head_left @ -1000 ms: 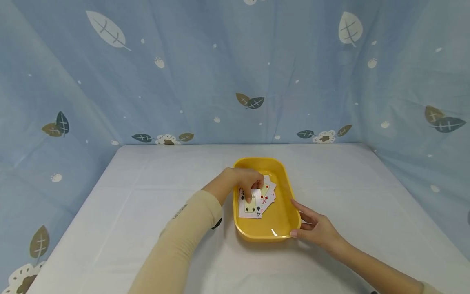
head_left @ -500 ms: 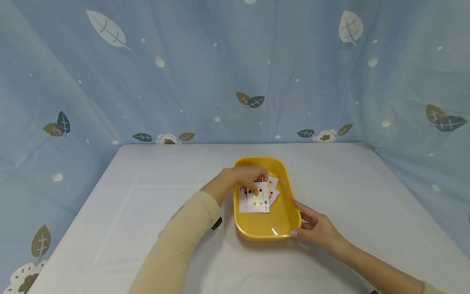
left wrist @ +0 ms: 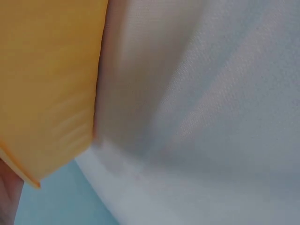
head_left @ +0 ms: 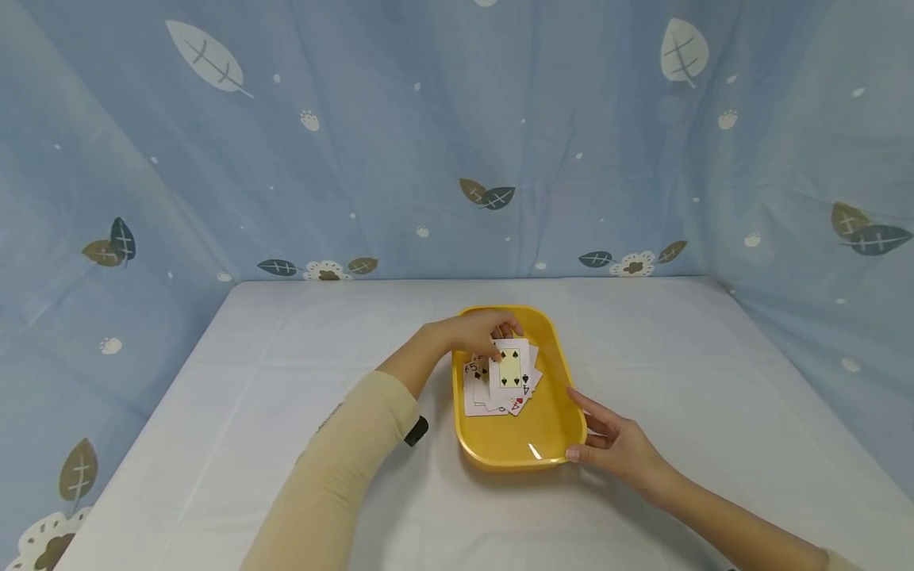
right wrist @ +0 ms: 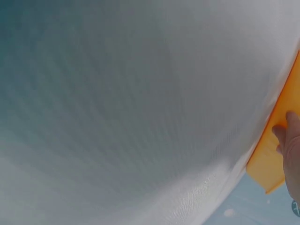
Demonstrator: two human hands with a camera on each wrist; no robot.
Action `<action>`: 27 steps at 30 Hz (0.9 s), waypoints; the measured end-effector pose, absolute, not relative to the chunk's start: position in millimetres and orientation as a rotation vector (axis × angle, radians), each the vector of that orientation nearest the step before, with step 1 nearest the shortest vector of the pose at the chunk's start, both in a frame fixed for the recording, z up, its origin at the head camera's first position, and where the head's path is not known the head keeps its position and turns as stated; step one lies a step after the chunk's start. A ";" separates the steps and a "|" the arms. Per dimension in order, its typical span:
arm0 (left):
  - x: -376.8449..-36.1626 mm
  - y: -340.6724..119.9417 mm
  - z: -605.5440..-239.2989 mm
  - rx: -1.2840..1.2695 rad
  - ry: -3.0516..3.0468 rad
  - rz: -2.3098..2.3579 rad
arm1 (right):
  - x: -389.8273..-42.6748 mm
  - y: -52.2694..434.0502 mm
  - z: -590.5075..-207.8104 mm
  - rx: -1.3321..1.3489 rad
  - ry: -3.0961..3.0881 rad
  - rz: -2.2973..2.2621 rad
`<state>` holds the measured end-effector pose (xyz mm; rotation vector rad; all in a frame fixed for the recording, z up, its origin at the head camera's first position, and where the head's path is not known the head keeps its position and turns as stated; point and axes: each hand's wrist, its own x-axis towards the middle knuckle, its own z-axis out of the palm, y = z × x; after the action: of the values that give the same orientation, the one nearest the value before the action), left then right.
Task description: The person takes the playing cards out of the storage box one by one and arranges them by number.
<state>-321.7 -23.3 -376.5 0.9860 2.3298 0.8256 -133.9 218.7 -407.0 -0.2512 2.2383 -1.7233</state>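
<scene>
Fingers of the left hand (head_left: pixel 477 331) pinch the top edge of a spade card (head_left: pixel 511 366), its grip closed on it, holding it face up just above a loose pile of cards (head_left: pixel 480 394) inside the yellow tray (head_left: pixel 546 432). The tray sits on the white table (head_left: pixel 228 381). To the right, the right hand (head_left: pixel 616 444) rests against the tray's near right corner, its grip spread, fingers straight along the rim.
</scene>
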 end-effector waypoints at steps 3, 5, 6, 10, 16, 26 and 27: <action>-322.8 -27.5 -376.4 0.990 2.353 0.914 | -132.3 217.7 -406.6 -0.227 2.257 -1.717; -322.9 -30.5 -377.1 0.983 2.363 0.979 | -131.4 217.0 -406.9 -0.205 2.256 -1.722; -322.5 -31.7 -377.4 0.978 2.360 1.011 | -131.1 216.9 -407.2 -0.201 2.257 -1.723; -321.0 -34.7 -379.9 0.964 2.345 1.101 | -130.5 217.0 -407.1 -0.187 2.268 -1.714; -317.9 -36.4 -382.7 0.927 2.345 1.178 | -128.9 215.1 -404.6 -0.152 2.268 -1.686; -312.8 -38.0 -386.1 0.879 2.314 1.303 | -123.5 217.5 -405.5 -0.188 2.278 -1.704; -313.1 -38.7 -387.1 0.870 2.316 1.305 | -123.3 217.1 -405.7 -0.177 2.283 -1.696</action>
<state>-313.1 -38.7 -387.1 0.8700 2.3162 1.3052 -123.3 217.1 -405.7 -0.1770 2.2829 -1.6960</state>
